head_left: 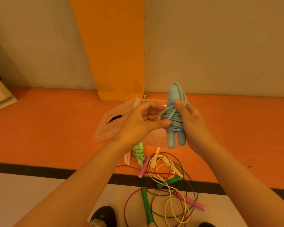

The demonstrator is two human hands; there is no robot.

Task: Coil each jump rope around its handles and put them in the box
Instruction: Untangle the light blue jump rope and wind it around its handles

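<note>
right hand [193,123] grips blue rope [175,118], left hand [138,122] touching.

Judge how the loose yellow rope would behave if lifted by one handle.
Likely floppy: the yellow rope lies in slack loops. It would probably drag the green rope and red rope, whose cords cross it. Probably light: the cord is thin.

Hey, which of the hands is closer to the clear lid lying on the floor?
Left. The left hand overlaps the right edge of the lid in view, above it; the right hand grips the blue jump rope farther right, past it.
</note>
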